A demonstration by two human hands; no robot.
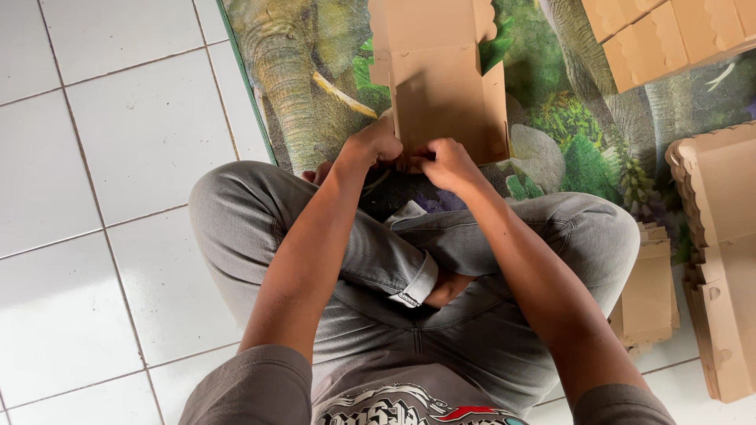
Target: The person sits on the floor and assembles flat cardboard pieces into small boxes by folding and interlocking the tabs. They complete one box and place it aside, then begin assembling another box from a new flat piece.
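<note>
The cardboard box (441, 86) lay on the mat (551, 142), long axis running away from the person. Both hands met its near edge: left hand (376, 143) curled closed on the left corner, right hand (446, 163) pinching the flap.

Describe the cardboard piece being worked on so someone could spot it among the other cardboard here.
Start at the elephant-print mat beside the white tiles. At its near edge, before the crossed legs, lies a brown half-folded box with raised side walls. Unlike the flat stacks to the right, the left hand and right hand both grip it.
</note>
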